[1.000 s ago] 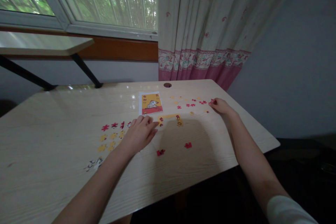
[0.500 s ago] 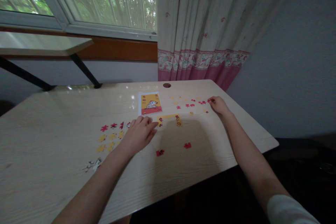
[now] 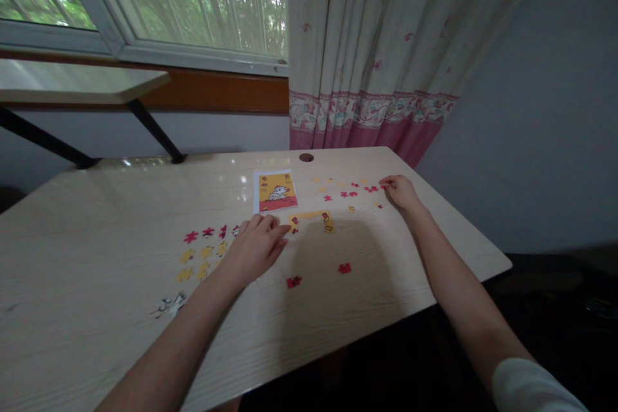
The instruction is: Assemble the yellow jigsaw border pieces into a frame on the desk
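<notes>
Head view. The left hand [image 3: 258, 246] lies palm down over the table [image 3: 106, 225], partly open: fingers slightly bent, index finger and thumb apart. Its index fingertip meets the left end of the joined yellow strip [image 3: 311, 214]. The underside of this hand is hidden. The right hand [image 3: 402, 193] is at the far right of the table, with thumb and index finger brought close together at a red puzzle piece [image 3: 383, 187]; whether the piece is gripped or only touched cannot be determined.

The table carries all pieces. Loose red pieces [image 3: 348, 194] lie to the left of the right hand. Two single pieces, a dark-marked red piece [image 3: 294, 282] and a plain red piece [image 3: 344, 268], lie on the near side of the strip. The picture card [image 3: 276, 192] lies flat beyond the left hand. Rows of yellow pieces [image 3: 186, 256] and a cluster of white pieces [image 3: 168, 304] lie left of the left forearm.

The left hand and forearm partly cover the rows. Small prints are blurred. The shelf [image 3: 82, 80] is cut off at the left edge.
</notes>
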`<state>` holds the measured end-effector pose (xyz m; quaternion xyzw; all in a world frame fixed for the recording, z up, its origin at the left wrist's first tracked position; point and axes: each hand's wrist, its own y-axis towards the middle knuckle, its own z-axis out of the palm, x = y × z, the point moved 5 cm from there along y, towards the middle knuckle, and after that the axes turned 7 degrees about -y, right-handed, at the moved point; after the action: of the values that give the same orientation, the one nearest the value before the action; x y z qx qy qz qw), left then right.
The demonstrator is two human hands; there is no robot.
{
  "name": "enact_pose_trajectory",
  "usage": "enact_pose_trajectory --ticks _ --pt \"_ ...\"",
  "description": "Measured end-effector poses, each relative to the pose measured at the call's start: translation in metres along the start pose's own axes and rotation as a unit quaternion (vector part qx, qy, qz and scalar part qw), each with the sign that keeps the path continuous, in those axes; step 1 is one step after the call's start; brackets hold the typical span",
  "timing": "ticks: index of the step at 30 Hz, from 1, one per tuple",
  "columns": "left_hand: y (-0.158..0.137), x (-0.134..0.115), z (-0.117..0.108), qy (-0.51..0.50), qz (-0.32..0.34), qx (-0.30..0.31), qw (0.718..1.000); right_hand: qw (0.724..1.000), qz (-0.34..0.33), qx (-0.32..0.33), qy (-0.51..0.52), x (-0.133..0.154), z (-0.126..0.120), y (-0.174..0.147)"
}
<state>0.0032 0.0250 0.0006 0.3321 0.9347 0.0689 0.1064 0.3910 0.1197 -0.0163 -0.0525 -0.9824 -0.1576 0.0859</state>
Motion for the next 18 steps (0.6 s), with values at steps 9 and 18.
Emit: enact_pose_trajectory --ticks 9,18 --pt "0.0 0.003 -0.004 -0.012 -0.006 -0.014 1.0 0.987 -0.128 0.091 0.015 0.086 0.004 0.014" --pt "-0.002 0.005 -0.004 -0.011 -0.005 -0.017 1.0 0.961 -0.225 0.16 -0.008 0.146 0.032 0.047"
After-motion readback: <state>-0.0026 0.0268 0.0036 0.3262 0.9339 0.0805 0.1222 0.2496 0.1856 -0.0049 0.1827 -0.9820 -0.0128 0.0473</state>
